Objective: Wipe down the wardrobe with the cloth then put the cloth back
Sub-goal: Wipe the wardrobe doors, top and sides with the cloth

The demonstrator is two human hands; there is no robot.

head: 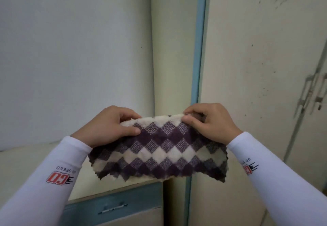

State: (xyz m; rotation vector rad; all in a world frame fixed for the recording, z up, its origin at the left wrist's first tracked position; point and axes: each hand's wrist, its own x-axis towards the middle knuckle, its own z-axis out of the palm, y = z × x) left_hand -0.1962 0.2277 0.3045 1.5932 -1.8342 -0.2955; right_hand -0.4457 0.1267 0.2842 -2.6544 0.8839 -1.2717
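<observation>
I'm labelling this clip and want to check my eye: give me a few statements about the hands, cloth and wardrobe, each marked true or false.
1. The left hand and the right hand both grip the cloth by its top edge. True.
2. The cloth is plain white. False: it is checked in purple and cream.
3. The handles of the wardrobe are left of the hands. False: they are to the right, near the picture's edge.
4. Both arms wear white sleeves. True.
</observation>
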